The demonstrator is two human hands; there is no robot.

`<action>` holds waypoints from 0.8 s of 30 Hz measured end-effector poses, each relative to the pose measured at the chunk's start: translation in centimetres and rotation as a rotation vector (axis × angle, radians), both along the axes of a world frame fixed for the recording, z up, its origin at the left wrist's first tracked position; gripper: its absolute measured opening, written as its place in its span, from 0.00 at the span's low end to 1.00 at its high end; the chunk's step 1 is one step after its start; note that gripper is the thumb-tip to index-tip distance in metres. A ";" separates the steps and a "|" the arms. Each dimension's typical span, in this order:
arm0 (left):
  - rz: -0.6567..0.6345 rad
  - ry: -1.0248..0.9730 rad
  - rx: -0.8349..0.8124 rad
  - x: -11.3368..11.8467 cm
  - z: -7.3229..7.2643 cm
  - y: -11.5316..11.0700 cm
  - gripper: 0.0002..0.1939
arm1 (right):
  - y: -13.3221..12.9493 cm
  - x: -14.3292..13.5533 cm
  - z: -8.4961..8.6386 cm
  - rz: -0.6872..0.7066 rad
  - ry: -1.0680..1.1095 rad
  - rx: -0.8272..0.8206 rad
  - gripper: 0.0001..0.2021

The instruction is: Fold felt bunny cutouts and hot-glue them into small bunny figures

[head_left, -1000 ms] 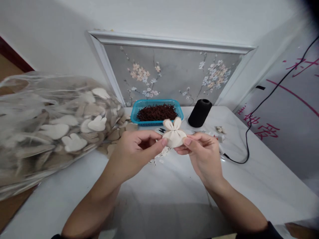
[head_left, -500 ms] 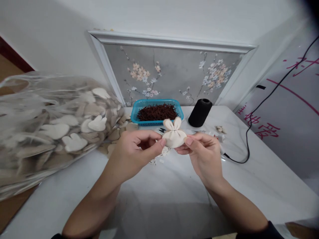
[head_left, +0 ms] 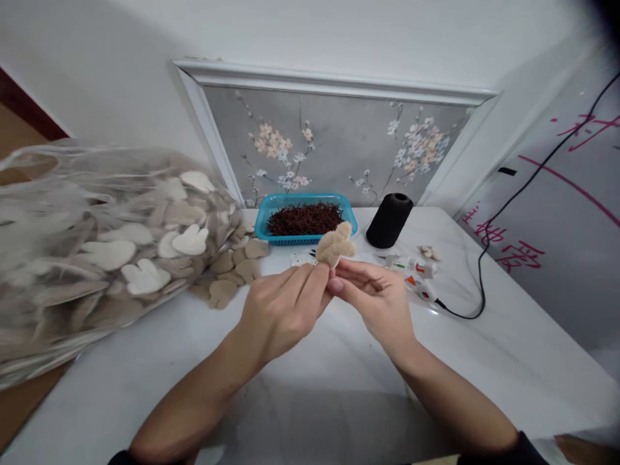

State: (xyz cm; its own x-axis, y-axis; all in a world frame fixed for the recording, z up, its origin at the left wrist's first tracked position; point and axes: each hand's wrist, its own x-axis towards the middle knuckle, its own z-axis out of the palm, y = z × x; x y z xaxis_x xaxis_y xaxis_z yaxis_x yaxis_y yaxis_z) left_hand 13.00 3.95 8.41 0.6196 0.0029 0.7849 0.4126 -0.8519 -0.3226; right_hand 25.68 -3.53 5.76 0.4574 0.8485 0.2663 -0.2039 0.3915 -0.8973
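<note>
Rabbit-shaped fabric piece [head_left: 334, 247] held above the tabletop [head_left: 339, 381]

Marbled surface lies open toward the near edge; a blue plastic basket [head_left: 303, 241] stands by the far edge. Left hand [head_left: 283, 307] and right hand [head_left: 380, 300] pinch the piece's lower end; its visible face is fuzzy beige, ears tilted rightward.

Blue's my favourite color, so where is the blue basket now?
In the head view, the blue basket sits mid-picture at the back of the table, left of the black cylinder, beyond the tan bunny piece.
</note>
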 end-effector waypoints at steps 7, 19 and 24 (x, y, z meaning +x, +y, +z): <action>-0.112 -0.039 -0.014 0.6 -0.2 0.6 0.05 | 0.4 0.3 -0.8 0.106 0.079 -0.008 0.08; -0.154 -0.078 0.044 0.5 -0.4 0.5 0.11 | 0.4 1.2 -0.8 0.067 0.151 -0.064 0.06; -0.137 -0.086 0.017 0.5 -0.2 0.3 0.09 | 0.2 1.2 -0.5 0.099 0.152 -0.065 0.05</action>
